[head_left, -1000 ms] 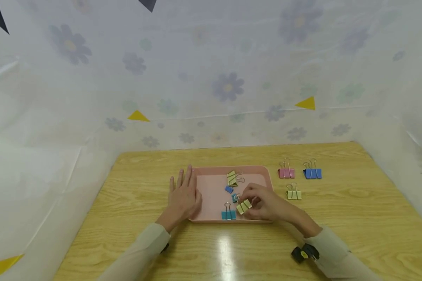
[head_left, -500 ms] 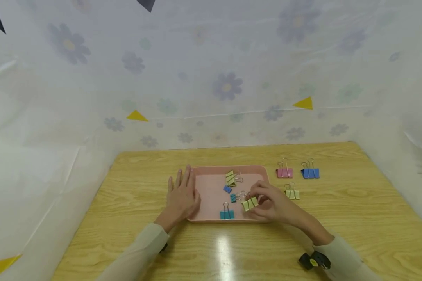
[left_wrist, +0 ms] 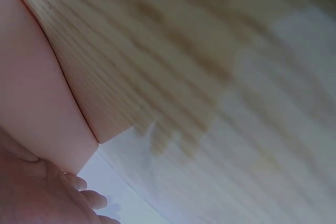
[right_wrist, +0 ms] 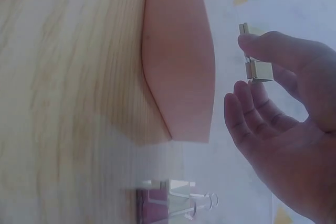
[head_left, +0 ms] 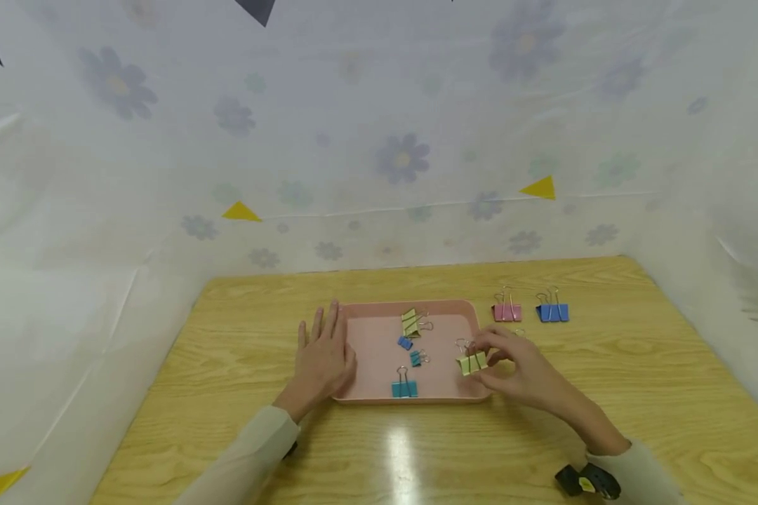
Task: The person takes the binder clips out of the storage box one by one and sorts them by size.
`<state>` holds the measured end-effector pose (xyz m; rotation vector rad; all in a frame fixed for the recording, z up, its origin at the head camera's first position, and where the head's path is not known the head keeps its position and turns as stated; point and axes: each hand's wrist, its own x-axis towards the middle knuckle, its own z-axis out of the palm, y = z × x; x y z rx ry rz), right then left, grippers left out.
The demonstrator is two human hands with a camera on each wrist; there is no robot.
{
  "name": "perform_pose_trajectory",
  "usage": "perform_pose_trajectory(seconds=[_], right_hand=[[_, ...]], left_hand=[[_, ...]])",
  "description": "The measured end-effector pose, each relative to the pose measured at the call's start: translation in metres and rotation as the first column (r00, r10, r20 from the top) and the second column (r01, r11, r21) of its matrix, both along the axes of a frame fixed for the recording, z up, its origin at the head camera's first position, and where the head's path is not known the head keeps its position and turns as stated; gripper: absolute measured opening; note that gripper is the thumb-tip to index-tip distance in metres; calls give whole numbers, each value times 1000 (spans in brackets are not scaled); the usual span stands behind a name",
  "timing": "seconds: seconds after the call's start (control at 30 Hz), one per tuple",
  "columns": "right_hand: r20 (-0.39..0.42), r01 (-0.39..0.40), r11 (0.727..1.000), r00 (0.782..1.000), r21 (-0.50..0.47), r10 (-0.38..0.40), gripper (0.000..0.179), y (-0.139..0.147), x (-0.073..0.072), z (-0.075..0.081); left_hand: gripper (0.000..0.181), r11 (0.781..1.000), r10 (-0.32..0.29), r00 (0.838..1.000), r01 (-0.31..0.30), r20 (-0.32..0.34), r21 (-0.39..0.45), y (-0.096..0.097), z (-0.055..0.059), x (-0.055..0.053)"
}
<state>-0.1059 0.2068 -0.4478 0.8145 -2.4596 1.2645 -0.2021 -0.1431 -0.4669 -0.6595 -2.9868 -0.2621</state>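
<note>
My right hand point(head_left: 521, 365) pinches a pale yellow binder clip point(head_left: 472, 363) between thumb and fingers, over the right end of a pink tray point(head_left: 373, 351). The right wrist view shows the same yellow binder clip point(right_wrist: 260, 70) raised beside the tray wall point(right_wrist: 178, 51). With fingers straight, my left hand point(head_left: 321, 365) rests along the tray's left edge. Inside the tray lie another yellow binder clip point(head_left: 410, 323), a small blue binder clip point(head_left: 405, 343), a small teal binder clip point(head_left: 415, 358) and a larger teal binder clip point(head_left: 404, 388).
Right of the tray, a pink binder clip point(head_left: 507, 313) and a blue binder clip point(head_left: 552, 313) stand on the wooden table point(head_left: 259, 449). Behind my right hand, only wire handles point(head_left: 519, 332) of another clip show. A flowered sheet point(head_left: 354, 175) encloses the table's back and sides.
My right hand has carried the yellow binder clip rightward, away from the teal clips, to the tray's right end. It now covers most of the yellow clip on the table. My left hand stays put.
</note>
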Motion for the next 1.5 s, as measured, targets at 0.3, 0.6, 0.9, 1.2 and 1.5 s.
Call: perform_pose_trajectory(seconds=[0.3, 0.6, 0.9, 1.2, 1.5], right_hand=[[-34, 62, 998, 998, 7, -62, 44, 22, 7, 0], [-37, 95, 995, 995, 23, -94, 48, 48, 11, -2], [-90, 221, 972, 973, 81, -214, 48, 82, 18, -2], [-98, 338, 932, 940, 132, -327, 44, 105, 22, -8], [-87, 416, 902, 909, 114, -408, 43, 128, 24, -20]], left_hand=[[66, 1000, -4, 1000, 4, -6, 0, 1, 0, 0], [66, 1000, 10, 1000, -10, -4, 0, 0, 0, 1], [66, 1000, 4, 1000, -3, -14, 4, 0, 1, 1], [66, 1000, 1, 1000, -1, -10, 4, 0, 0, 0], [67, 1000, 0, 1000, 0, -10, -9, 0, -1, -1]])
